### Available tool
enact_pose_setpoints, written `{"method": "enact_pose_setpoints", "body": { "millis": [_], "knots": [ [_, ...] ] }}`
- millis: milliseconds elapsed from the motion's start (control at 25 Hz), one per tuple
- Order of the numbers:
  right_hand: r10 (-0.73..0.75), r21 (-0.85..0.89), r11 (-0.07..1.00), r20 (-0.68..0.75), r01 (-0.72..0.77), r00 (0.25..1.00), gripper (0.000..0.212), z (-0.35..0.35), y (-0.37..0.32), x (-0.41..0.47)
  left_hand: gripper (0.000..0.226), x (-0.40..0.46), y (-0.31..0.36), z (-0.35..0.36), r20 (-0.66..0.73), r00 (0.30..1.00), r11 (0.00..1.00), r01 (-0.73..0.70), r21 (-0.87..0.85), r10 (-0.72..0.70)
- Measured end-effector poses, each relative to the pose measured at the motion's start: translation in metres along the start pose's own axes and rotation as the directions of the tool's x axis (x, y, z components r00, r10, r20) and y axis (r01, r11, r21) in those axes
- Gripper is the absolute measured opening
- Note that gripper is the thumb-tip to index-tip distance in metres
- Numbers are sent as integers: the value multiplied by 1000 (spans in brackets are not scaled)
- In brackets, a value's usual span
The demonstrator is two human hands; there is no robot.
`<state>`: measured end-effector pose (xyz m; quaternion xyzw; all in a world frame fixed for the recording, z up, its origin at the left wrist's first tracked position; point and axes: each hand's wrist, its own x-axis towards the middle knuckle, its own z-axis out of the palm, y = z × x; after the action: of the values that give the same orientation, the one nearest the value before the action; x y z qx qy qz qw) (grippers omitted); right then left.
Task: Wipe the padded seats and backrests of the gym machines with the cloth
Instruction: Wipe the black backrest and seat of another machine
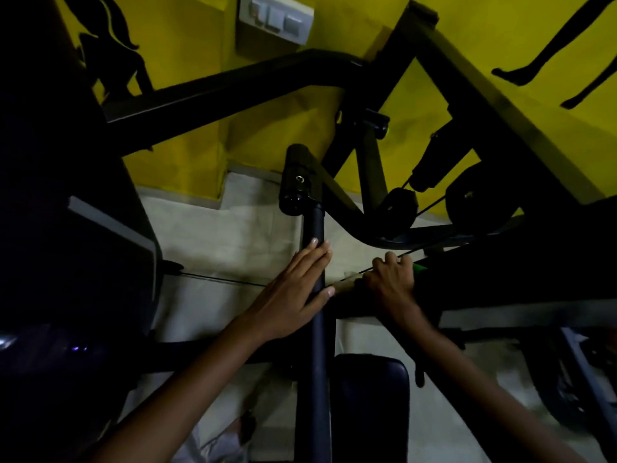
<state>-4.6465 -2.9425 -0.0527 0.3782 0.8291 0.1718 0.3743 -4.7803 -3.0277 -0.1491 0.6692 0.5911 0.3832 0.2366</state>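
My left hand point(293, 292) lies with straight fingers against a black upright tube point(315, 248) of a gym machine, thumb on the tube's right side. My right hand point(392, 282) curls its fingers over the edge of a dark horizontal part of the machine point(500, 285). A pale cloth point(347, 284) shows in a small patch between the two hands, under the right hand's fingers; a green bit point(420, 268) peeks out beyond the knuckles. A dark padded seat point(372, 406) sits below, between my forearms. A large dark pad point(66, 245) fills the left side.
Black frame bars cross in front of a yellow wall with black figure decals. A pulley wheel point(480, 198) and thin cable point(217, 279) run across the machine. A white switch plate point(273, 18) is on the wall above. The floor is pale tile point(233, 235).
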Motion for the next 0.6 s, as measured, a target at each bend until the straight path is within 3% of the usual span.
{"method": "enact_pose_setpoints", "body": {
  "millis": [200, 360, 600],
  "knots": [
    [-92, -80, 992, 69, 98, 993, 39, 1, 14, 14, 60, 0, 2, 4, -54, 998, 996, 23, -89, -28],
    [-160, -99, 979, 153, 176, 975, 39, 14, -7, 43, 59, -1, 0, 0, -44, 999, 998, 25, -61, -28],
    [-128, -131, 980, 159, 150, 979, 38, 28, -1, 54, 64, 5, -5, 2, -35, 999, 991, 20, -133, -25]
  ]
}}
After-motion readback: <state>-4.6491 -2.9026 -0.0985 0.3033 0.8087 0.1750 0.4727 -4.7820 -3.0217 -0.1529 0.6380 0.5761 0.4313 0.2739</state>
